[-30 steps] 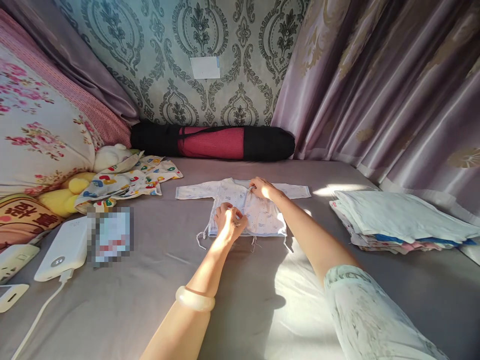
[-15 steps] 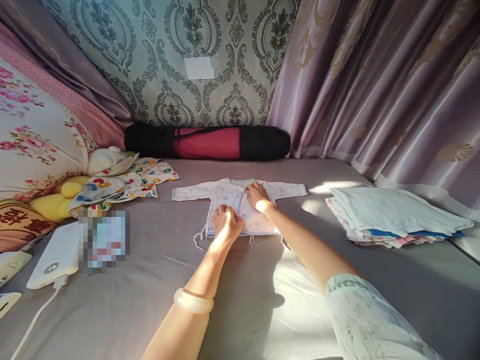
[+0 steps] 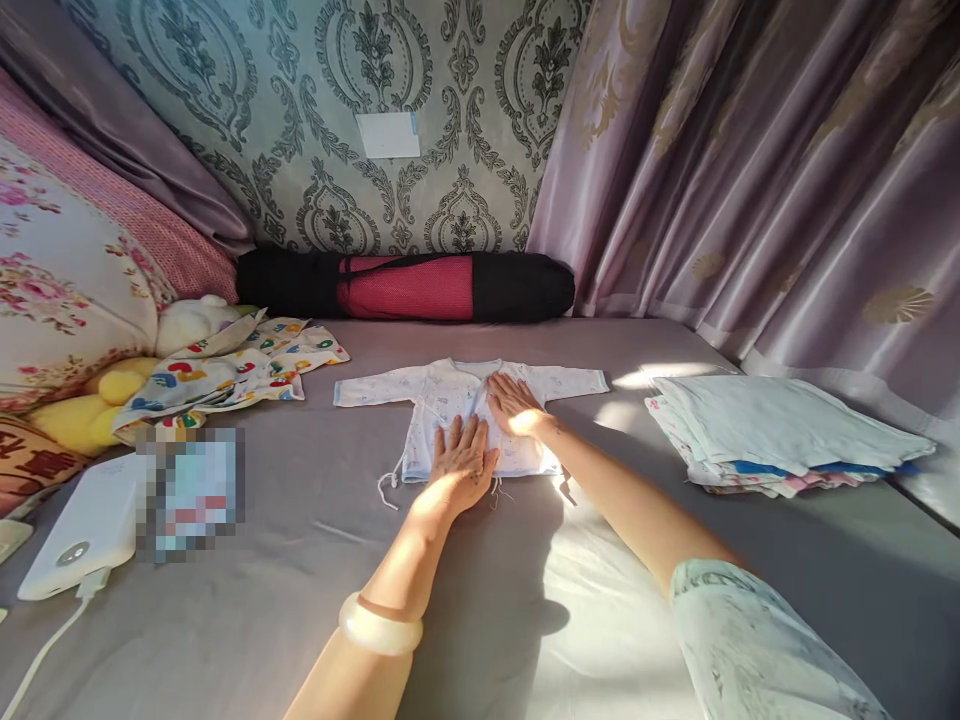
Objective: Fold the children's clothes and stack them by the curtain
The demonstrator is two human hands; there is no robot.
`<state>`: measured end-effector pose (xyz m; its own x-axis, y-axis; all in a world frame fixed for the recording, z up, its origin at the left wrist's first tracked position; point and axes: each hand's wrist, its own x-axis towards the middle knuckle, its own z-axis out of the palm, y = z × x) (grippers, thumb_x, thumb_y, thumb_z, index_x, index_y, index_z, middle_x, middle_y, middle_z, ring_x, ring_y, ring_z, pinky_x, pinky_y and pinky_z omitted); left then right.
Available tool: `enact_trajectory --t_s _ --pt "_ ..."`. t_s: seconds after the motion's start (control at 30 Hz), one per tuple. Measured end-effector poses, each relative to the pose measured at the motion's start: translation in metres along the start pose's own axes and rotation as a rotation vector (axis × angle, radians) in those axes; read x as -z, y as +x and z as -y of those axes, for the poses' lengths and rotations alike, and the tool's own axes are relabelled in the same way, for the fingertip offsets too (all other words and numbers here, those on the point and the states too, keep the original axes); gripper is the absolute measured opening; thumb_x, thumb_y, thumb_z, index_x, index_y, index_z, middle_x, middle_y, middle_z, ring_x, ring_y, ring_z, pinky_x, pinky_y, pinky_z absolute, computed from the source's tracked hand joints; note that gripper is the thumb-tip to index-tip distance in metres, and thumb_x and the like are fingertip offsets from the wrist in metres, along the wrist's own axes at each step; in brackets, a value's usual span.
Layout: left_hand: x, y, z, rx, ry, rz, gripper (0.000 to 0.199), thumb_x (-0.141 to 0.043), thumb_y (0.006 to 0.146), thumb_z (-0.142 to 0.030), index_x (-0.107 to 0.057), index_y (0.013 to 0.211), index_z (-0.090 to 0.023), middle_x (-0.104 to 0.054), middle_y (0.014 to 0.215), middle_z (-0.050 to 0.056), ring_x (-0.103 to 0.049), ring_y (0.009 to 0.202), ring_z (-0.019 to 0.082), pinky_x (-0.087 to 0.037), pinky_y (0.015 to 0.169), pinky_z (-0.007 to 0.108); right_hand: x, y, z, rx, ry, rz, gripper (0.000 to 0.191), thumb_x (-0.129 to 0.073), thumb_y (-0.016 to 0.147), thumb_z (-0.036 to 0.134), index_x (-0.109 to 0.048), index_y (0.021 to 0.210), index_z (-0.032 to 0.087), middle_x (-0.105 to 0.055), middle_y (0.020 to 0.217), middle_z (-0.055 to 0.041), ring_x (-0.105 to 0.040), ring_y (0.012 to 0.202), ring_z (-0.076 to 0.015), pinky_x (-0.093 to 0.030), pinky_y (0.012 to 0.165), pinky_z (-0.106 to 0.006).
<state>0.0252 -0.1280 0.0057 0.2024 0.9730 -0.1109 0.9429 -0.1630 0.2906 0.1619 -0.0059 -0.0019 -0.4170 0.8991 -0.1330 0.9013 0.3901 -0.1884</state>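
Note:
A small white baby shirt (image 3: 427, 420) with a faint print and pale blue edging lies spread on the grey bed sheet (image 3: 300, 600), both sleeves stretched out sideways. Strings hang from its lower hem. My left hand (image 3: 461, 467) rests flat on the lower front of the shirt, fingers extended. Higher up and to the right, my right hand (image 3: 516, 405) lies flat on the chest near the neckline, its fingers outstretched. Neither hand grips the cloth. Parts of the shirt's front are hidden under both hands.
To the right sits a stack of folded clothes (image 3: 787, 425). A black and red rolled bag (image 3: 405, 287) lies along the wall. At left are a patterned cloth (image 3: 217, 370), a yellow plush toy (image 3: 82, 415), a floral pillow (image 3: 67, 270) and a white power bank (image 3: 86, 525) with a cable.
Both hands were curled with fingers bent on the shirt's front; now their fingers are straightened and lie flat on it. The view has shifted slightly.

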Motion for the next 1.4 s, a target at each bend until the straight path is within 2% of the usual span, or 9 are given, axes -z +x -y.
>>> enact_trajectory --t_s 0.23,0.4,0.6,0.7,0.8,0.93,1.13,1.3,1.4 --pt "-0.002 0.001 0.003 -0.003 0.009 -0.002 0.062 -0.026 0.1 -0.044 -0.029 0.155 -0.016 -0.024 0.163 0.007 -0.012 0.151 0.033 -0.011 0.122 0.056 0.008 0.038 -0.013 0.006 0.002 -0.079 0.063 -0.014 0.101 0.038 -0.029 0.155 0.008 -0.021 0.163 -0.0104 -0.014 0.151 -0.0227 -0.011 0.123 -0.042" --pt "-0.003 0.002 0.005 -0.008 -0.015 -0.018 0.06 -0.029 0.099 -0.045 -0.032 0.153 -0.02 -0.027 0.162 0.006 -0.015 0.151 0.032 -0.012 0.121 0.056 0.004 0.052 -0.02 -0.002 0.0 -0.138 0.061 -0.016 0.101 0.037 -0.03 0.155 0.01 -0.023 0.162 -0.0097 -0.016 0.151 -0.023 -0.011 0.123 -0.041" --pt "-0.002 0.002 0.006 -0.011 -0.06 -0.052 0.058 -0.034 0.098 -0.045 -0.037 0.151 -0.023 -0.031 0.161 0.006 -0.02 0.15 0.033 -0.015 0.12 0.057 0.01 0.052 -0.021 -0.001 0.024 -0.068 0.061 -0.018 0.101 0.036 -0.026 0.156 0.01 -0.019 0.163 -0.0097 -0.012 0.152 -0.0228 -0.009 0.123 -0.042" --pt "0.0 0.002 0.007 -0.018 -0.079 -0.059 0.057 -0.035 0.097 -0.045 -0.038 0.15 -0.022 -0.032 0.16 0.006 -0.02 0.149 0.033 -0.015 0.12 0.057 0.017 0.049 -0.017 -0.021 0.031 -0.04 0.06 -0.021 0.101 0.035 -0.027 0.156 0.01 -0.018 0.164 -0.0104 -0.013 0.151 -0.0235 -0.012 0.123 -0.043" --pt "0.002 0.003 0.007 -0.025 -0.091 -0.06 0.057 -0.038 0.096 -0.044 -0.04 0.148 -0.02 -0.034 0.159 0.007 -0.021 0.149 0.033 -0.016 0.12 0.057 0.021 0.042 -0.006 -0.02 0.037 -0.084 0.059 -0.023 0.1 0.03 -0.027 0.155 0.01 -0.017 0.164 -0.0109 -0.011 0.152 -0.0246 -0.011 0.123 -0.048" --pt "0.006 0.002 0.006 -0.023 -0.091 -0.077 0.055 -0.04 0.096 -0.044 -0.045 0.144 -0.02 -0.036 0.158 0.009 -0.026 0.147 0.033 -0.02 0.119 0.054 0.027 0.033 0.019 0.132 0.085 -0.101 0.058 -0.023 0.101 0.027 -0.029 0.154 0.005 -0.021 0.162 -0.0143 -0.012 0.151 -0.027 -0.006 0.122 -0.053" --pt "0.008 -0.001 0.004 0.032 -0.1 -0.042 0.064 -0.037 0.096 -0.049 -0.035 0.15 -0.015 -0.02 0.163 0.015 -0.012 0.151 0.036 -0.011 0.12 0.057 0.027 0.036 0.051 0.325 0.12 0.042 0.055 -0.024 0.103 0.033 -0.036 0.151 0.009 -0.03 0.16 -0.0116 -0.02 0.15 -0.0239 -0.013 0.123 -0.044" --pt "0.008 0.0 0.006 0.05 -0.097 0.025 0.066 -0.036 0.095 -0.05 -0.031 0.152 -0.016 -0.019 0.164 0.015 -0.009 0.151 0.035 -0.008 0.12 0.057 0.02 0.043 0.049 0.281 0.229 0.037 0.056 -0.026 0.102 0.035 -0.035 0.153 0.016 -0.025 0.162 -0.0075 -0.017 0.151 -0.0206 -0.01 0.124 -0.043" --pt "0.008 0.002 0.008 0.053 -0.102 0.008 0.063 -0.04 0.094 -0.05 -0.036 0.149 -0.019 -0.023 0.163 0.013 -0.012 0.151 0.033 -0.01 0.12 0.056 0.025 0.043 0.038 0.214 0.414 -0.05 0.056 -0.021 0.101 0.035 -0.035 0.153 0.019 -0.033 0.159 -0.0046 -0.027 0.148 -0.0155 -0.02 0.122 -0.036"
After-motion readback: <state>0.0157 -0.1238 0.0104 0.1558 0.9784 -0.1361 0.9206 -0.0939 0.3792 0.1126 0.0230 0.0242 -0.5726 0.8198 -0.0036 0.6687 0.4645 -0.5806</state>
